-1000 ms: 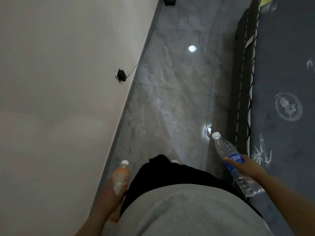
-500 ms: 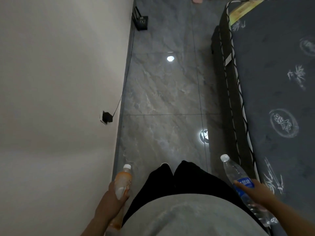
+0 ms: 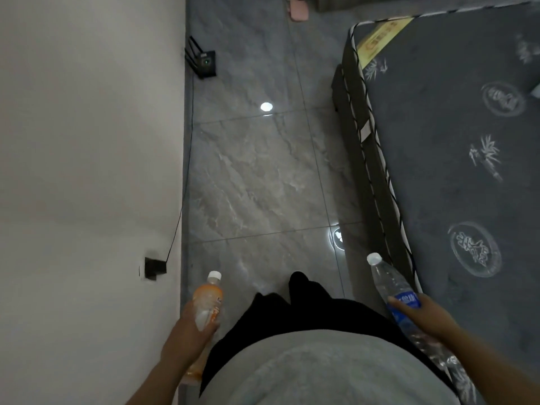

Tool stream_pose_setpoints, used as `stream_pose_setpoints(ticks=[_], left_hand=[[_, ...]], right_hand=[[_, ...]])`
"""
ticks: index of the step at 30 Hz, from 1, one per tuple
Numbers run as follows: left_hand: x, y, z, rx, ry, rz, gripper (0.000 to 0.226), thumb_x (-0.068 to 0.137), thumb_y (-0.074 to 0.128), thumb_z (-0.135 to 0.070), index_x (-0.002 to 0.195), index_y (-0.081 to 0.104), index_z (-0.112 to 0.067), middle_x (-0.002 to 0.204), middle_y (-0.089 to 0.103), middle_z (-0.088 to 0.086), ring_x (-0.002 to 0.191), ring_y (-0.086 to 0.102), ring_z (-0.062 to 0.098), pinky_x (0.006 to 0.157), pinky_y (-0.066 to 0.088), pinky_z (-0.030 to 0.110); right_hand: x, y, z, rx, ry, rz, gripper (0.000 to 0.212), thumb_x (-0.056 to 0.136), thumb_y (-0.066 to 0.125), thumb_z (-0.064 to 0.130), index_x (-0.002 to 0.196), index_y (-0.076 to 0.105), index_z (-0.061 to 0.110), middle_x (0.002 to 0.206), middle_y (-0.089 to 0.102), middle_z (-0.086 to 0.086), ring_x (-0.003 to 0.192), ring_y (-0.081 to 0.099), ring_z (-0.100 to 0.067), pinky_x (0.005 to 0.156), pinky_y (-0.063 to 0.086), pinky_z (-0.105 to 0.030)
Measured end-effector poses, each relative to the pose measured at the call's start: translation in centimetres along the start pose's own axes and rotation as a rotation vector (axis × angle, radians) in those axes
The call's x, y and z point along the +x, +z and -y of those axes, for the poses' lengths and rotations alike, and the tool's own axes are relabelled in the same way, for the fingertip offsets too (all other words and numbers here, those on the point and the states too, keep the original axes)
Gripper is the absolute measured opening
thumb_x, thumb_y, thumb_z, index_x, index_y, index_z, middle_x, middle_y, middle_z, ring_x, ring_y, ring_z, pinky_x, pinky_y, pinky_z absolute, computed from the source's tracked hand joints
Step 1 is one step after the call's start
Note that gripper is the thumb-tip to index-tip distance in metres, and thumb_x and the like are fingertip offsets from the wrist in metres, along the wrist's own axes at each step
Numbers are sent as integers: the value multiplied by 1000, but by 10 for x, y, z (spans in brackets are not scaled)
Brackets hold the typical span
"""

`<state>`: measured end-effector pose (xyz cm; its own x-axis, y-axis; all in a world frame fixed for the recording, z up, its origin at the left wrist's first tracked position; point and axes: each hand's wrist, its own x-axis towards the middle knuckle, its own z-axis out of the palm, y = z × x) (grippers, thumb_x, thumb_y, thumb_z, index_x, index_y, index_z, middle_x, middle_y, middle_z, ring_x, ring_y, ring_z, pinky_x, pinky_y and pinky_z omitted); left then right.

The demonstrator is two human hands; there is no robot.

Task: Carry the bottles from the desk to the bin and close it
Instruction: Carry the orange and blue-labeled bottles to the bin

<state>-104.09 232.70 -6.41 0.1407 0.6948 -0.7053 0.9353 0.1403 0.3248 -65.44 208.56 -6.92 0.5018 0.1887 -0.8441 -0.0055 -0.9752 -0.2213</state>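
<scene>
A person walked a grey tiled floor [image 3: 257, 176], left hand [image 3: 190, 331] wrapped around an orange bottle [image 3: 208, 302] at lower left, right hand [image 3: 420, 314] clamped on a clear water bottle [image 3: 391, 287] at lower right (mid-carry, it seemed; no bin was visible, so finding it likely came next).

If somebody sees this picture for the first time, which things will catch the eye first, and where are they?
First come the two bottles low in the picture: an orange bottle with a white cap in the left hand, and a clear water bottle with a blue label in the right hand. Between them a glossy grey tiled floor runs ahead, with a white wall on the left and a dark patterned mattress on the right.
</scene>
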Motion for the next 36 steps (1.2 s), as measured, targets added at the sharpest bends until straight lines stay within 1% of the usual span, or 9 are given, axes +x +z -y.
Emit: stream_pose_setpoints(ticks=[6, 11, 13, 15, 18, 24, 29, 32, 36], left_hand=[[35, -22, -22, -51, -154, 30, 81, 76, 67, -46, 140, 23, -18, 128, 54, 17, 112, 55, 36, 92, 41, 39], [92, -54, -47, -89, -309, 32, 80, 72, 74, -29, 136, 31, -8, 125, 52, 21, 113, 52, 37, 100, 38, 45], [114, -74, -62, -72, -270, 45, 82, 71, 74, -36, 135, 30, -10, 119, 55, 18, 101, 56, 32, 91, 42, 41], [134, -94, -80, -56, -191, 47, 81, 72, 70, -44, 136, 28, -16, 114, 58, 13, 94, 57, 28, 81, 42, 35], [167, -124, -119, -24, -98, 49, 84, 74, 69, -43, 140, 24, -18, 124, 58, 18, 107, 58, 34, 80, 40, 32], [232, -174, -209, 0, 72, 55, 72, 76, 65, -50, 132, 30, -21, 124, 57, 12, 99, 57, 28, 77, 40, 31], [281, -202, -268, 22, 64, 26, 71, 79, 62, -50, 134, 29, -18, 124, 56, 15, 105, 58, 33, 85, 47, 39], [304, -210, -295, 1, 24, 12, 75, 79, 62, -48, 137, 26, -17, 127, 55, 16, 107, 57, 35, 88, 46, 41], [326, -220, -323, -16, -52, 19, 76, 79, 63, -47, 138, 25, -17, 127, 55, 17, 108, 57, 36, 90, 45, 41]], right_hand=[[37, -42, 104, -53, -101, -8, 76, 78, 58, 57, 130, 42, 5, 99, 53, -8, 78, 53, -20, 73, 43, -32], [68, -55, 165, -46, -96, 13, 77, 80, 58, 55, 136, 37, 6, 123, 56, -19, 91, 55, -26, 86, 47, -40], [74, -59, 184, -41, -72, 13, 79, 80, 59, 53, 137, 35, 5, 126, 55, -21, 99, 57, -31, 89, 46, -41], [79, -61, 199, -42, -40, 16, 78, 80, 61, 51, 136, 36, 3, 122, 56, -20, 98, 57, -31, 88, 45, -40], [88, -63, 216, -26, 32, -21, 74, 78, 65, 50, 130, 42, 2, 100, 55, -12, 84, 55, -26, 76, 43, -33], [110, -82, 250, 12, 124, -26, 69, 79, 63, 50, 123, 47, -1, 93, 55, -11, 77, 55, -25, 71, 42, -32], [156, -121, 303, 52, 99, -42, 66, 75, 68, 48, 117, 54, -2, 80, 63, -9, 70, 61, -23, 63, 48, -32], [184, -153, 355, 52, 68, -43, 72, 76, 65, 52, 124, 48, 1, 96, 60, -13, 82, 59, -29, 79, 49, -39], [211, -193, 426, 17, -32, -50, 73, 78, 61, 53, 129, 44, 3, 97, 53, -9, 80, 53, -23, 75, 42, -33]])
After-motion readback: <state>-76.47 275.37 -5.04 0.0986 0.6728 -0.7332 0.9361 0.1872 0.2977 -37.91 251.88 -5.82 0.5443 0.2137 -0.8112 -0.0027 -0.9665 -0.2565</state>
